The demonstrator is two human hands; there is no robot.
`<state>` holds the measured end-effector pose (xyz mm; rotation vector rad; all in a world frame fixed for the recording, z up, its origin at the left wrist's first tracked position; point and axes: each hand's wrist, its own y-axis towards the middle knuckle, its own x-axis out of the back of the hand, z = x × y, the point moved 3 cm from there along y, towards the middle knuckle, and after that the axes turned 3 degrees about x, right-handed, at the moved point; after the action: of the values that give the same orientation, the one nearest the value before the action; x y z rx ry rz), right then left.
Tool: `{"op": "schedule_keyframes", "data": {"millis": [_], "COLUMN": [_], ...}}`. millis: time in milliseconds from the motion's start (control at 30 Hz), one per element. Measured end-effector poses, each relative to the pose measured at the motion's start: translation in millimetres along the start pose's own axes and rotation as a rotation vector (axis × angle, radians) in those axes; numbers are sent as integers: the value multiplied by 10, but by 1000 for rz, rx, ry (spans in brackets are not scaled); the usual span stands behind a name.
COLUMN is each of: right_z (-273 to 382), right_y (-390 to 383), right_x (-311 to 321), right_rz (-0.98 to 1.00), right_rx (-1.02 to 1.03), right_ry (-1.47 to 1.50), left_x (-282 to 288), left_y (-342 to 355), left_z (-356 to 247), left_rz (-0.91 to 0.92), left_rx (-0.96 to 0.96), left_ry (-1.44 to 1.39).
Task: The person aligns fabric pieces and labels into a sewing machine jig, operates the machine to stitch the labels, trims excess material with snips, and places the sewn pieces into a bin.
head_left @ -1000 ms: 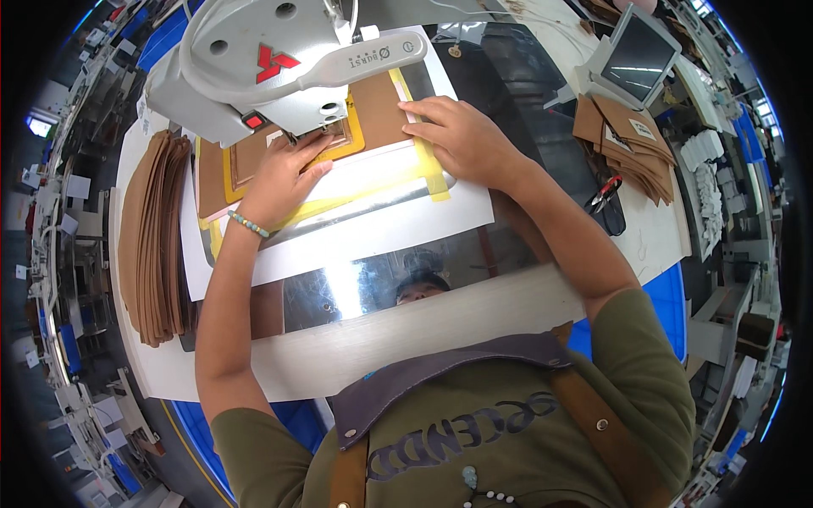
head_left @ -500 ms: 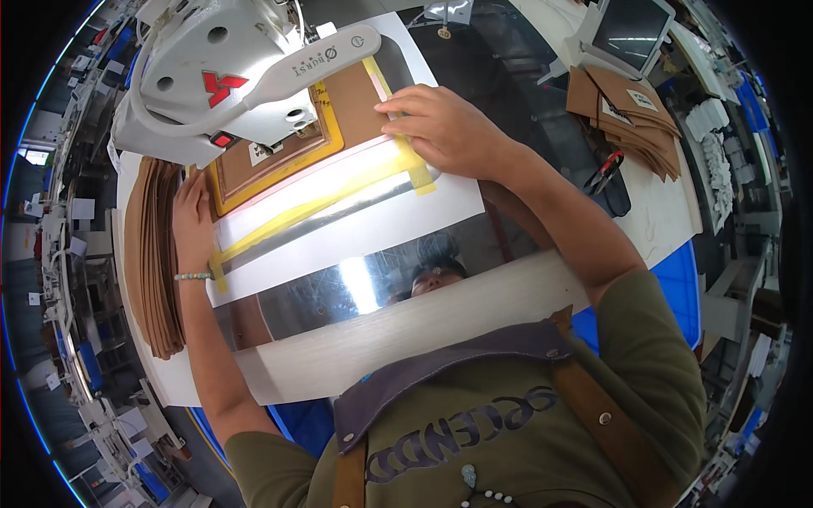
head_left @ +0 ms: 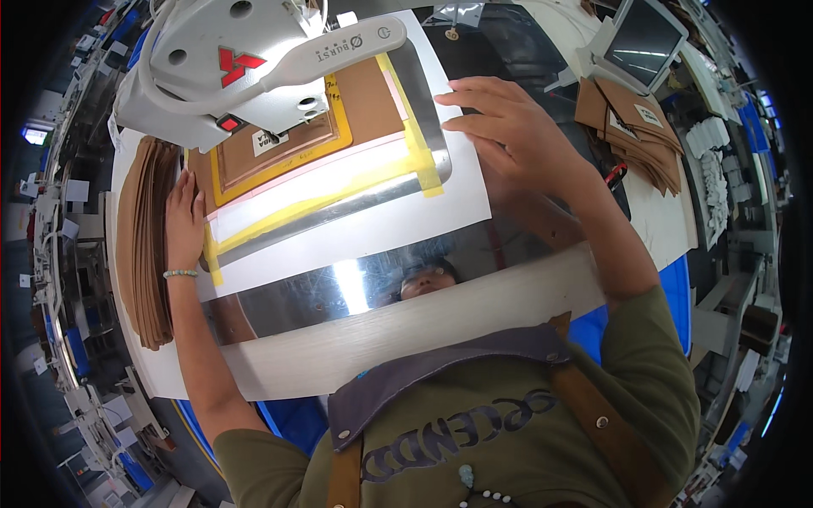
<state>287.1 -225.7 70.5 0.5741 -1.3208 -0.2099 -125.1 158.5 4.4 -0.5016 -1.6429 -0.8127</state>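
Under the white sewing machine head (head_left: pixel 212 63) lies a brown panel (head_left: pixel 373 106) with a yellow frame (head_left: pixel 339 140) on it. Yellow tape (head_left: pixel 305 216) borders the panel's setting on a metal plate (head_left: pixel 430 127), and a white sheet (head_left: pixel 461 182) spreads underneath. My left hand (head_left: pixel 184 220) rests at the panel's left edge, fingers stretched out, between it and a stack of brown pieces (head_left: pixel 144 245). To the right, my right hand (head_left: pixel 517 127) hovers by the white sheet's right edge, fingers apart and holding nothing. The machine head hides the panel's far left part.
A lamp arm (head_left: pixel 339 52) reaches over the panel. At the right are a pile of brown pieces (head_left: pixel 635 127) with white labels, a screen (head_left: pixel 645 42) and a red-handled tool (head_left: pixel 616 175). A shiny metal surface (head_left: pixel 364 288) lies nearest me.
My right hand has come off the panel's right edge and moved right, its fingers spreading. My left hand stays at the left edge, shifted slightly.
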Motion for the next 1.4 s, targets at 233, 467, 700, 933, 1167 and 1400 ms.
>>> {"op": "schedule_keyframes", "data": {"millis": [233, 467, 700, 933, 1167, 1400], "right_z": [82, 725, 622, 520, 512, 368], "right_y": [39, 528, 400, 320, 383, 397], "right_x": [55, -674, -780, -850, -806, -709], "right_rz": [126, 87, 115, 193, 61, 78], "right_rx": [16, 182, 147, 99, 136, -34], "right_ry": [-14, 67, -13, 17, 0, 121], "left_x": [19, -3, -106, -261, -11, 41], "left_y": [89, 258, 348, 425, 315, 331], "left_z": [-442, -1104, -1745, -1711, -684, -928], "left_rz": [2, -53, -190, -163, -301, -187], "left_rx": [-22, -167, -190, -4, 370, 563], "left_ry": [138, 181, 59, -226, -255, -1380]}}
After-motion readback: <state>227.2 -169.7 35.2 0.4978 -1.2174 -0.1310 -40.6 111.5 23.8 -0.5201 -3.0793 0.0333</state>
